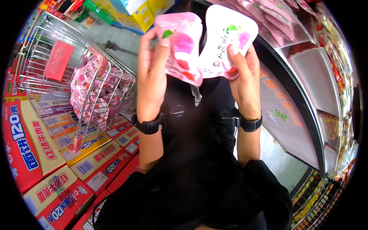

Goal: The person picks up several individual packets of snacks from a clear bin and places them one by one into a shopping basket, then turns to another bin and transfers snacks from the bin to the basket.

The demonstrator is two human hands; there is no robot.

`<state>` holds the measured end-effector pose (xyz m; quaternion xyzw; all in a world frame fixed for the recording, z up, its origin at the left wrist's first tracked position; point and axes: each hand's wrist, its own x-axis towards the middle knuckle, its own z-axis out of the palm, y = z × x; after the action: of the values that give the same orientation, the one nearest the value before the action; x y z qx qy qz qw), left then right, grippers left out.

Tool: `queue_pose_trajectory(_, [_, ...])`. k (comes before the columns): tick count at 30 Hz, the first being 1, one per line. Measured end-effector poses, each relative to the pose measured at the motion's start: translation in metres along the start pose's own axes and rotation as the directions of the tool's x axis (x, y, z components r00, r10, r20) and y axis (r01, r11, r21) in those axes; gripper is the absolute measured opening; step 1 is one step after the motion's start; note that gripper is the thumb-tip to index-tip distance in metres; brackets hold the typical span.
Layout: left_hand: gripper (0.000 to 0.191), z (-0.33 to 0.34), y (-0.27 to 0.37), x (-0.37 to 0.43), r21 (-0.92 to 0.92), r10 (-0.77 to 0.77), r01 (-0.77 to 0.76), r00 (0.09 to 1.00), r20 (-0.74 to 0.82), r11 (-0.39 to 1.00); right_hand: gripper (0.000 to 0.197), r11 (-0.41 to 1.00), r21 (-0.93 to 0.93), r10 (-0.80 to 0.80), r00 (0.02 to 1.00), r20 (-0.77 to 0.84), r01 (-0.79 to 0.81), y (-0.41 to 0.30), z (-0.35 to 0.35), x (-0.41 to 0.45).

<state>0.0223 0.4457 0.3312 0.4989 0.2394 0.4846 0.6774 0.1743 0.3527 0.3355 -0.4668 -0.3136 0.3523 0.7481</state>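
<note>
My left hand [155, 61] grips a pink snack pouch [184, 43] by its left edge, thumb across the front. Printed fruit and a green leaf show on the pouch. In my right hand [244, 74] is a second pouch [221, 31], paler under the glare, with similar fruit and some writing. Held side by side in front of me, the two pouches come close together at their lower corners. To the left, a wire shopping cart [95, 89] contains a heap of similar pink pouches [86, 77].
Stacked instant-noodle cartons [97, 161] stand at the left, beside and below the cart. A display counter with a black curved edge [299, 106] runs along my right, its clear bin [276, 23] holding more pink pouches. Yellow boxes [141, 17] stand ahead on the floor.
</note>
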Motion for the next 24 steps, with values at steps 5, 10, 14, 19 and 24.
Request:
queue_pose_trajectory(5, [0.037, 0.005, 0.014, -0.008, 0.232, 0.155, -0.127, 0.982, -0.106, 0.964, 0.034, 0.997, -0.074, -0.034, 0.999, 0.022, 0.036, -0.009, -0.001, 0.001])
queue_pose_trajectory(10, [0.032, -0.02, 0.036, -0.029, 0.485, 0.317, -0.159, 0.911, -0.264, 0.86, 0.032, 0.986, -0.133, -0.077, 0.987, 0.144, 0.096, -0.006, 0.021, 0.001])
queue_pose_trajectory(14, [0.031, -0.039, 0.053, -0.053, 0.486, 0.415, -0.237, 0.858, -0.301, 0.841, 0.033, 0.991, -0.132, 0.013, 0.934, 0.357, 0.036, -0.008, 0.054, 0.0])
queue_pose_trajectory(19, [0.026, -0.109, 0.12, -0.099, 0.719, 0.689, -0.265, 0.61, -0.391, 0.643, 0.037, 0.972, -0.172, -0.006, 0.743, 0.669, 0.163, -0.006, 0.133, 0.018])
queue_pose_trajectory(24, [0.027, -0.141, 0.19, -0.123, 0.852, 0.654, -0.052, 0.666, -0.359, 0.52, 0.035, 0.963, -0.182, 0.079, 0.439, 0.895, 0.198, -0.016, 0.217, 0.047])
